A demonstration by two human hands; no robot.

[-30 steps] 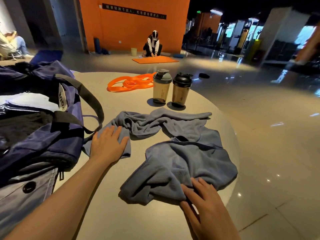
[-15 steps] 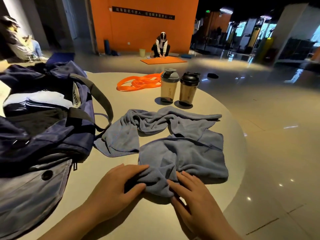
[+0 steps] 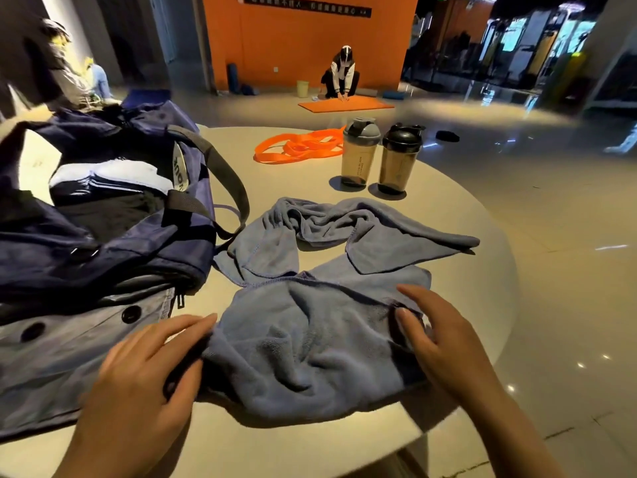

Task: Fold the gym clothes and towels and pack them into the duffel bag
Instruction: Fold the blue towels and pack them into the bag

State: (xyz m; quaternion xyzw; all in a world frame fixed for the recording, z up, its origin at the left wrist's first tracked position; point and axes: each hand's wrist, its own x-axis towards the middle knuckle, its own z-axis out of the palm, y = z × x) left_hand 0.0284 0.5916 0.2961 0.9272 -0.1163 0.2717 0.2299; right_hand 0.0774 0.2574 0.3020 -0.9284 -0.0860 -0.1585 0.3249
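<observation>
Your round table (image 3: 448, 215) had a pale, smooth beige top, and the blue-grey towel (image 3: 310, 339) lay rumpled across its near half, one end bunched close to you and the other trailing away in loose folds. Your left hand (image 3: 144, 384) held the towel's left edge, fingers curled over the bunched cloth. Your right hand (image 3: 434, 343) rested on the towel's right side, its fingertips pressing into the fabric, though you could not tell from this angle whether they pinched a fold or only pushed on it. The two hands sat well apart, with the bunched cloth between them.

Just left of the towel stood the navy duffel bag (image 3: 113, 250), unzipped, with dark and white folded clothes (image 3: 107, 181) inside; its grey strap (image 3: 220, 174) arched toward the towel. A grey garment with dark buttons (image 3: 69, 343) lay against the bag's near side.

Beyond the towel stood two dark shaker bottles (image 3: 379, 157), side by side, and past them a tangle of orange resistance bands (image 3: 296, 146).

Past the table the room opened onto a glossy tiled floor (image 3: 551, 236) catching ceiling lights. Beyond the far edge of the table, an orange wall (image 3: 293, 46) stood, and before it a person (image 3: 339, 75) crouched over an orange mat (image 3: 344, 105)
</observation>
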